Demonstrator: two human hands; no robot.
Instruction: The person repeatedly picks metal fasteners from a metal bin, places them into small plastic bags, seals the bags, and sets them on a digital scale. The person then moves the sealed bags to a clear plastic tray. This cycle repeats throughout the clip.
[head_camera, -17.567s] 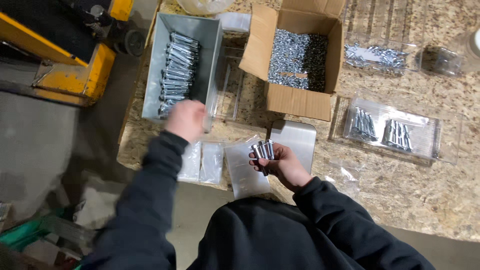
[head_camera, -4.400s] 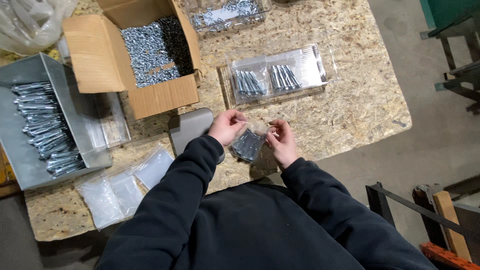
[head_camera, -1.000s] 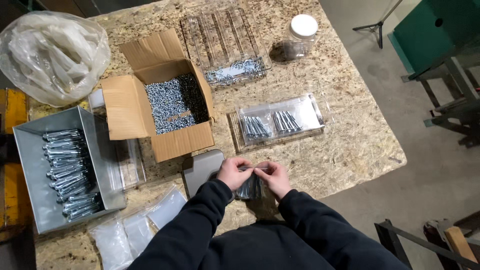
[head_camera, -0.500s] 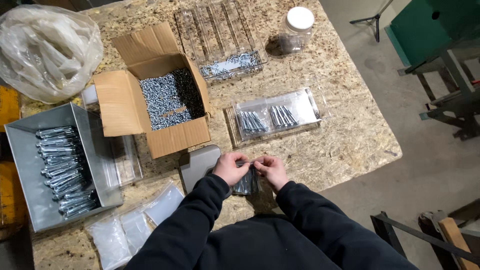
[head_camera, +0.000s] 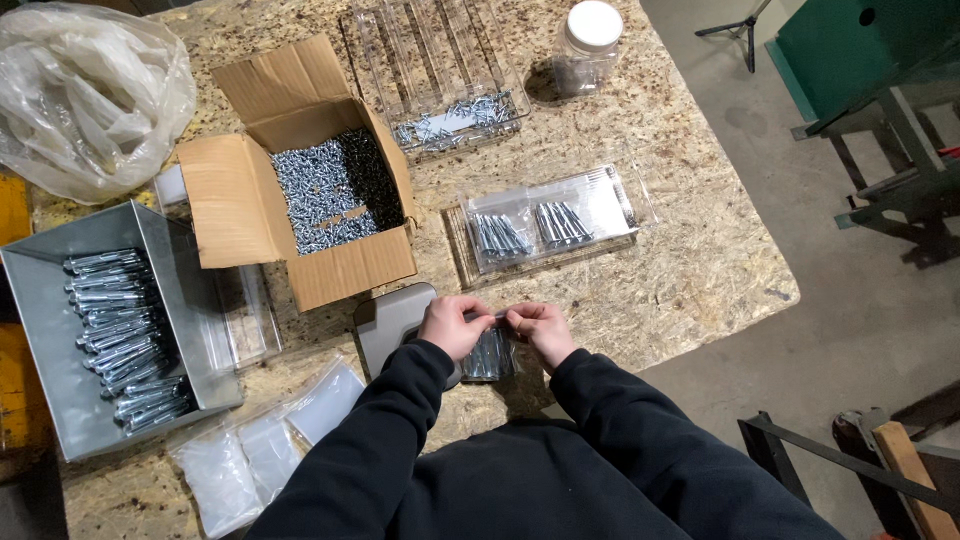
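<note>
My left hand (head_camera: 452, 322) and my right hand (head_camera: 538, 327) pinch the top edge of a small clear plastic bag (head_camera: 490, 352) with several long metal bolts inside. The bag hangs between the two hands, just above the near edge of the chipboard table (head_camera: 690, 260). Beside my left hand lies a small grey scale (head_camera: 390, 318). Beyond my hands, a clear tray (head_camera: 610, 195) holds two filled bags of bolts (head_camera: 528, 230).
A grey metal bin of long bolts (head_camera: 125, 325) stands at the left. An open cardboard box of small screws (head_camera: 335, 195) sits in the middle. Empty clear bags (head_camera: 255, 450) lie near left. A lidded jar (head_camera: 590, 40), a clear divider tray (head_camera: 440, 70) and a bulky plastic bag (head_camera: 90, 90) are at the back.
My hands stay together on the small bag of bolts and press along its top edge. The view has shifted slightly; nothing else on the table has moved.
</note>
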